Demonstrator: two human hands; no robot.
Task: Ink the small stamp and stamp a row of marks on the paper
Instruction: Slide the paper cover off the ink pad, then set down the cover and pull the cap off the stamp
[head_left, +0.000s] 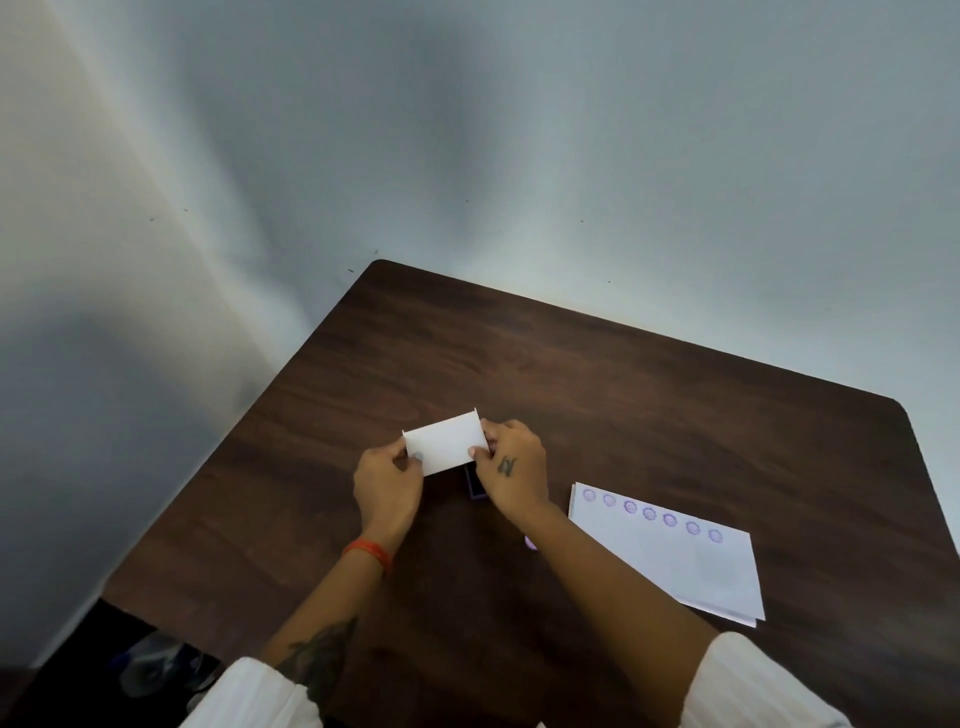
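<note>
White rectangular lid (444, 442) pinched at both ends by left hand (387, 486) and right hand (511, 467), above dark wooden table (623, 395). Small purple stamp (530, 543) partly hidden by right forearm, beside white paper (691, 566) bearing row of seven purple marks (649, 513).

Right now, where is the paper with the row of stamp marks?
In the head view, the paper lies flat on the table, on the person's right side, just right of the right forearm.
</note>
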